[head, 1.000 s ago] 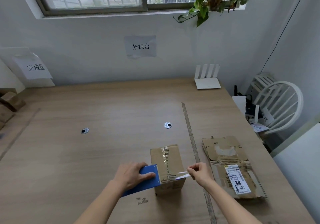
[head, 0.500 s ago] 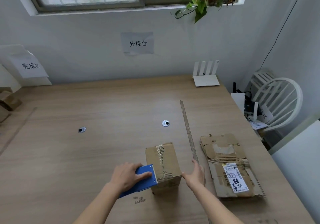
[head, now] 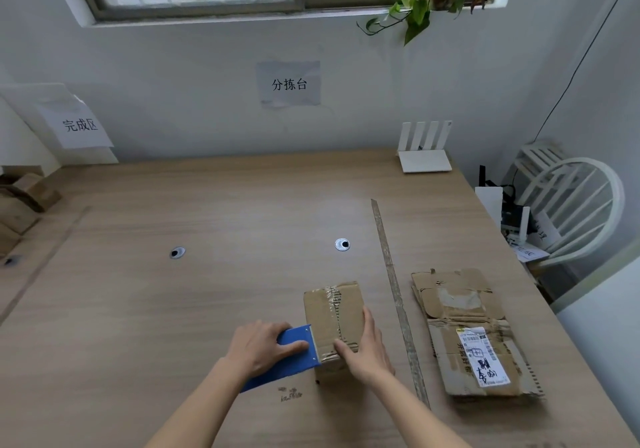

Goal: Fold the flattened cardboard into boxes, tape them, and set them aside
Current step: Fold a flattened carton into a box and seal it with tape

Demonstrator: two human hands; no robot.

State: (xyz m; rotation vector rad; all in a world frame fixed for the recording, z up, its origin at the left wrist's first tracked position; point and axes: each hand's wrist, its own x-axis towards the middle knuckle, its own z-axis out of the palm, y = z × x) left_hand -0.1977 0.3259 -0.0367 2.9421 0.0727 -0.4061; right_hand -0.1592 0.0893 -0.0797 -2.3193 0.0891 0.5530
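Box (head: pixel 334 319) near end hidden under right hand (head: pixel 363 350); shipping label (head: pixel 483 355) print unreadable.

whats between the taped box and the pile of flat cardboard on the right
In the head view, a long thin strip lies on the table between the taped box and the flattened cardboard stack; otherwise bare wood.

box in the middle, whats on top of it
Tape runs along the box top, and the right hand lies flat on its near end. The tape under that hand is hidden.
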